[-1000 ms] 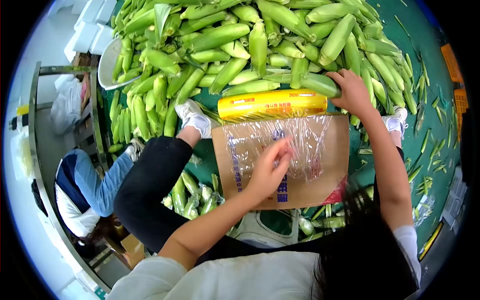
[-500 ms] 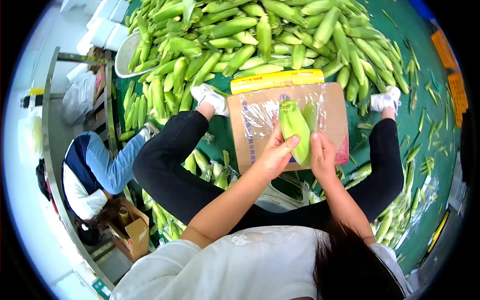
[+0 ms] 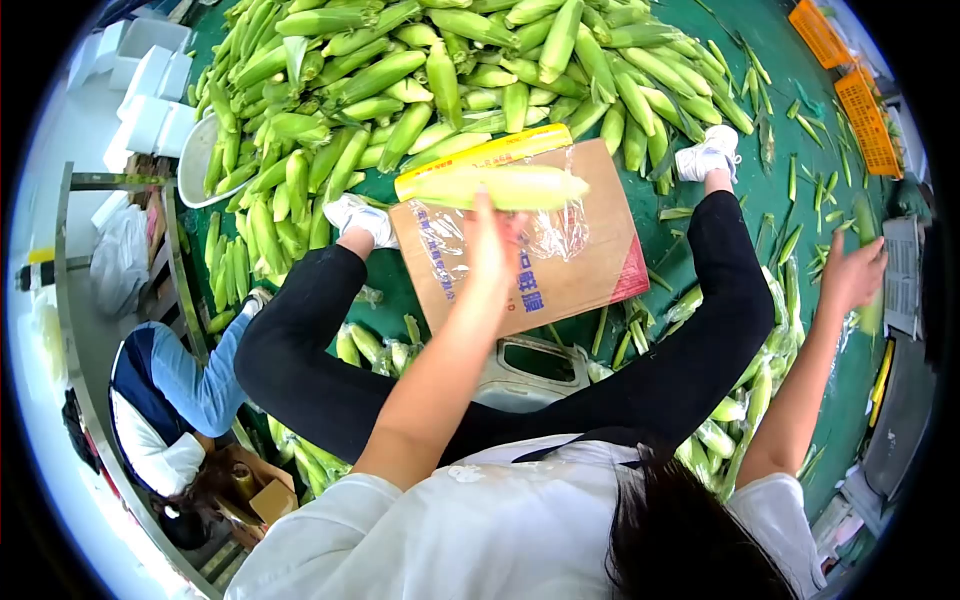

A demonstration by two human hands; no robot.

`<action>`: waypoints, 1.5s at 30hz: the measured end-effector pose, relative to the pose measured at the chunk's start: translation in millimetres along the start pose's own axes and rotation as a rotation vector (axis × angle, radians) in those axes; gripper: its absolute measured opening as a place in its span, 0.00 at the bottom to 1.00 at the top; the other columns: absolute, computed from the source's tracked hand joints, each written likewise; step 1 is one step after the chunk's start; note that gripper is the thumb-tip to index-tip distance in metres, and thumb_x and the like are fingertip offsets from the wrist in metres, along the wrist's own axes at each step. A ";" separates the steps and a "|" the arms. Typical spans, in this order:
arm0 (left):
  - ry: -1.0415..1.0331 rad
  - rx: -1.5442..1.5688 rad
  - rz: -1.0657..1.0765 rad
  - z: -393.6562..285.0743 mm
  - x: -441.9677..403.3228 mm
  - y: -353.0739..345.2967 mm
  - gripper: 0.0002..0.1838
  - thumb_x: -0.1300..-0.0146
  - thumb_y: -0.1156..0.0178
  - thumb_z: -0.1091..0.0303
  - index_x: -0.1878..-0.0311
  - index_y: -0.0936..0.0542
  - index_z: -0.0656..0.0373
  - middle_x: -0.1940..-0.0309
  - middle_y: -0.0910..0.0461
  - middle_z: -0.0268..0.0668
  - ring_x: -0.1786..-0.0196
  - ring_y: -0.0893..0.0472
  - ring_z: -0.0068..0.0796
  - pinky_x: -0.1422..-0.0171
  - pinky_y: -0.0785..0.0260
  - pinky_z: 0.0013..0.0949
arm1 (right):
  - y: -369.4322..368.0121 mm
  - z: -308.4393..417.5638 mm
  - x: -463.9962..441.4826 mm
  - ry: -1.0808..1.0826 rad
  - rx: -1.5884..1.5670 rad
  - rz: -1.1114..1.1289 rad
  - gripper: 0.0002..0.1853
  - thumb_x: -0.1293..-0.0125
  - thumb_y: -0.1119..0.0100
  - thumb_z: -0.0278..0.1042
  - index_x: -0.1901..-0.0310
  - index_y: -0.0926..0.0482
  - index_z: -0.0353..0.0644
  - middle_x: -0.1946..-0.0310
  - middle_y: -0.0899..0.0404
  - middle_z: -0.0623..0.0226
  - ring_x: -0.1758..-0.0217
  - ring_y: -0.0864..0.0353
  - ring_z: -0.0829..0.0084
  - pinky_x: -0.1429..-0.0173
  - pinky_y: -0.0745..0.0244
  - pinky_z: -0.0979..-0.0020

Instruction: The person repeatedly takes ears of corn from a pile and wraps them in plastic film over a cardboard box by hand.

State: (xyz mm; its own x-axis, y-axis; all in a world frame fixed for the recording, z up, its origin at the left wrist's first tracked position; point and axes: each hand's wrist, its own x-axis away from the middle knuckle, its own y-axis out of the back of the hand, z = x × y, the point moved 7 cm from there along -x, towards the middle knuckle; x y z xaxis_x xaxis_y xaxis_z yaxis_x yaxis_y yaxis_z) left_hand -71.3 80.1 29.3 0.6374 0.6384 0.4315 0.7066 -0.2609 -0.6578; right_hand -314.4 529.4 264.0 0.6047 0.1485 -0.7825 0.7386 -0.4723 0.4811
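Over the cardboard box [image 3: 590, 215], my left hand [image 3: 492, 240] holds a pale green corn ear [image 3: 500, 187], slightly blurred, lying crosswise. Clear film covers part of the box top, and a yellow film roll [image 3: 550, 138] lies along its far edge, partly behind the ear. My right hand [image 3: 853, 272] is stretched far out to the right, its fingers around a blurred green husk piece [image 3: 868, 300].
A large heap of corn [image 3: 400, 80] lies beyond the box, with a white basin [image 3: 200, 165] at its left. Bagged corn [image 3: 765, 375] lies beside my right leg. Orange crates [image 3: 865, 120] stand far right. Another person [image 3: 165, 400] sits at left by an open carton [image 3: 262, 490].
Both hands were together on the corn over the box. My right hand has swung far right with green husk, while the ear in my left hand has turned crosswise and looks paler.
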 end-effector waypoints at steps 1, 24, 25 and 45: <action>-0.077 0.001 -0.053 -10.8 -13.6 11.1 0.31 0.25 0.43 0.50 0.28 0.37 0.57 0.32 0.28 0.40 0.31 0.25 0.42 0.30 0.27 0.50 | -1.1 12.9 -1.6 -0.022 -0.132 0.280 0.38 0.37 0.32 0.54 0.31 0.32 0.42 0.36 0.26 0.46 0.40 0.22 0.48 0.43 0.25 0.51; -0.086 -1.849 0.119 -17.7 -9.6 106.3 0.24 0.33 0.40 0.42 0.57 0.18 0.57 0.57 0.19 0.43 0.52 0.20 0.43 0.47 0.29 0.46 | 210.9 394.3 252.4 0.983 -1.555 0.682 0.38 0.47 0.25 0.40 0.33 0.28 0.54 0.40 0.23 0.64 0.41 0.23 0.58 0.37 0.29 0.59; -0.422 -1.991 0.222 -47.8 14.9 91.1 0.19 0.37 0.34 0.46 0.57 0.18 0.53 0.52 0.20 0.41 0.46 0.22 0.45 0.40 0.32 0.48 | 207.1 398.3 250.1 1.036 -1.512 0.698 0.42 0.49 0.25 0.42 0.29 0.30 0.58 0.39 0.23 0.67 0.40 0.23 0.59 0.38 0.28 0.58; -0.551 -2.270 0.795 -35.5 -33.5 72.5 0.14 0.41 0.32 0.61 0.53 0.20 0.53 0.56 0.22 0.39 0.48 0.21 0.42 0.51 0.25 0.43 | 204.2 417.2 245.3 1.363 -1.652 0.509 0.18 0.37 0.35 0.50 0.48 0.13 0.53 0.45 0.18 0.67 0.38 0.23 0.61 0.34 0.30 0.60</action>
State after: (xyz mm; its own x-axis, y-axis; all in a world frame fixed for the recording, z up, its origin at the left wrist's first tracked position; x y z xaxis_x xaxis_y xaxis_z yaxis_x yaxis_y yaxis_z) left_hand -30.5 14.1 -10.9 0.9830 0.0345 0.1804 -0.1684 -0.2231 0.9601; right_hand -139.6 106.9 5.5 0.0086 0.9803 -0.1975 -0.4322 0.1818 0.8833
